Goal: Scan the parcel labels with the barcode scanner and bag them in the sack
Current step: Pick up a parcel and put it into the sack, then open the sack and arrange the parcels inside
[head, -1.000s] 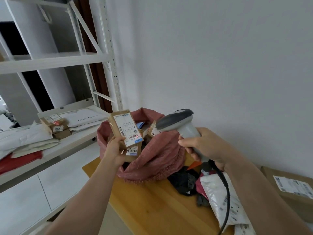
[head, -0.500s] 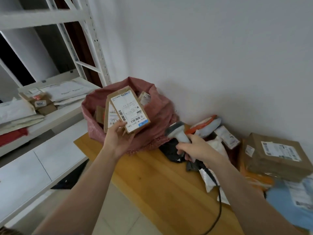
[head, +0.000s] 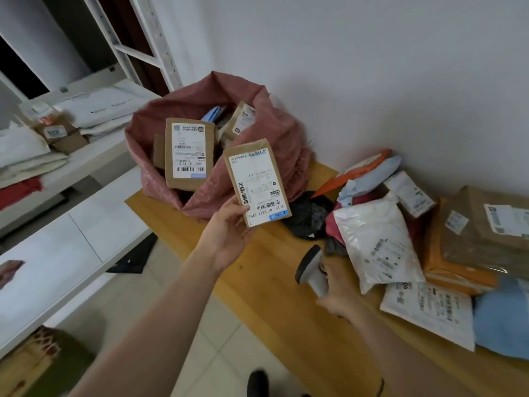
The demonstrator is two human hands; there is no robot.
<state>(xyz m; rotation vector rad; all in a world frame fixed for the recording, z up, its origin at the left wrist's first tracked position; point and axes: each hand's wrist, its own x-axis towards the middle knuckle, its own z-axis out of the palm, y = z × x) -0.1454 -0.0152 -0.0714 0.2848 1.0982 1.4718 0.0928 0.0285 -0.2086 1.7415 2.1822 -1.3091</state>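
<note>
Small brown parcel is pinched in the left hand, label up, just in front of the pink sack. Several parcels already sit inside the sack. Right hand grips the scanner right of it; a heap of mailers on the tabletop looks unbagged, so plenty's left.

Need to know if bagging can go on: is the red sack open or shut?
Open. The red sack gapes at the top, its rim folded back, and labelled brown boxes show inside.
</note>
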